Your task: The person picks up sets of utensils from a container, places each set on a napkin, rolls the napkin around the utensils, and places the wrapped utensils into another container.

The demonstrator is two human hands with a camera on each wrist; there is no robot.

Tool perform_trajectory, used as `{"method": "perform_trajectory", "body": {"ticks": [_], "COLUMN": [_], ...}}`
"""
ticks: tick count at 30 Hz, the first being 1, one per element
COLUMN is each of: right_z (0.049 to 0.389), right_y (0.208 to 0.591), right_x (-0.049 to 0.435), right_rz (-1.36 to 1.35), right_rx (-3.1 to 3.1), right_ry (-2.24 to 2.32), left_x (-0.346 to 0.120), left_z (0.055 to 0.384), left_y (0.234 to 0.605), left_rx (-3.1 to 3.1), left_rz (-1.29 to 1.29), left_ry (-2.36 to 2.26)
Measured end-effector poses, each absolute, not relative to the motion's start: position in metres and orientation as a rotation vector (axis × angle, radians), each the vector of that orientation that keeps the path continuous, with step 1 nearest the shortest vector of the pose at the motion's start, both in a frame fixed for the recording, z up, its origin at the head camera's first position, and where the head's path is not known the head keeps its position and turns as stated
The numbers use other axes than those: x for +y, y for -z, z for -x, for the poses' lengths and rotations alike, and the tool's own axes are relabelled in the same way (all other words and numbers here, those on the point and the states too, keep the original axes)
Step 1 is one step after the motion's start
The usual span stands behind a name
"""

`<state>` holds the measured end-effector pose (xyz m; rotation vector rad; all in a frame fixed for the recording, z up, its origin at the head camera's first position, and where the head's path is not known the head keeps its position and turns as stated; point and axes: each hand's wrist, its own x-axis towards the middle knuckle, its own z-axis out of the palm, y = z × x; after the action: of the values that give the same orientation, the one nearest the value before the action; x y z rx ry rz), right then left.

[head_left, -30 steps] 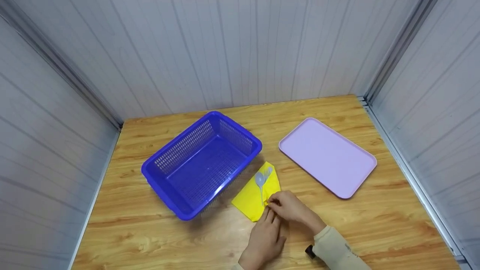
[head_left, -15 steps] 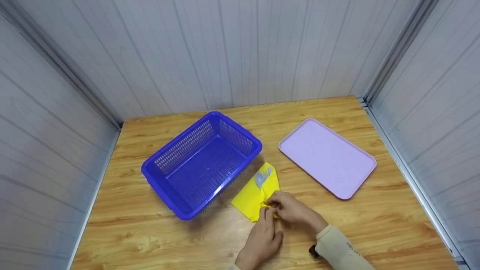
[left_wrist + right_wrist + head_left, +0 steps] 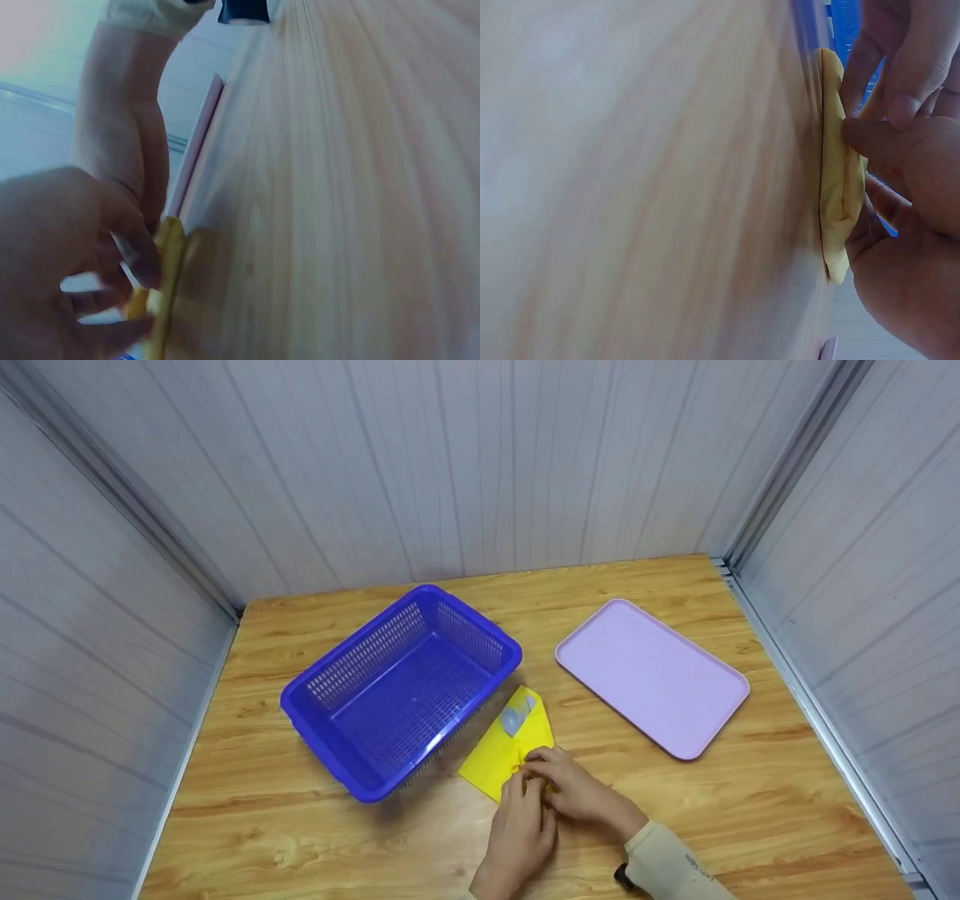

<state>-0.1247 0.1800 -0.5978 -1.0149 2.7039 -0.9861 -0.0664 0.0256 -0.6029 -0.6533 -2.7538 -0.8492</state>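
Observation:
A yellow napkin (image 3: 489,756) lies folded on the table, with a grey spoon (image 3: 513,722) and a fork (image 3: 528,706) showing at its far end. Their handles are hidden under a folded-over flap. My right hand (image 3: 576,789) pinches the flap near the napkin's close end. Beside it, my left hand (image 3: 519,834) presses its fingertips onto the same end, fingers mostly extended. The right wrist view shows the napkin (image 3: 836,172) edge-on, right thumb and fingers along its folded edge. In the left wrist view, the left hand (image 3: 67,262) reaches to the napkin's edge.
A blue perforated basket (image 3: 416,701) stands left of the napkin, its rim near the napkin's left side. To the right lies a pink tray (image 3: 652,679). Pale panel walls (image 3: 480,472) enclose the wooden table (image 3: 300,840) at the back and sides.
The napkin's right flap has come over the cutlery, covering the spoon's handle and part of the fork. Both hands have shifted slightly left with it.

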Motion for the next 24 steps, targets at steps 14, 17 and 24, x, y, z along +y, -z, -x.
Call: {"method": "perform_trajectory", "body": {"ticks": [14,17,24], "right_z": [0.1201,0.1213,0.126], "right_y": [0.5983,0.5987,0.5976], "right_x": [0.1855,0.1856,0.1835], "right_rz": [1.019,1.042,0.988], "right_rx": [2.664,2.683,2.665], "right_ry": [1.057,1.037,1.038], "left_x": [0.0205,0.0229,0.0274], "left_z": [0.0667,0.0672,0.0685], "left_y": [0.5992,0.596,0.5992], "left_rx": [-2.932,-2.869,-2.792], "left_rz": [0.42,0.421,0.602], "left_ry": [0.203,0.181,0.31]}}
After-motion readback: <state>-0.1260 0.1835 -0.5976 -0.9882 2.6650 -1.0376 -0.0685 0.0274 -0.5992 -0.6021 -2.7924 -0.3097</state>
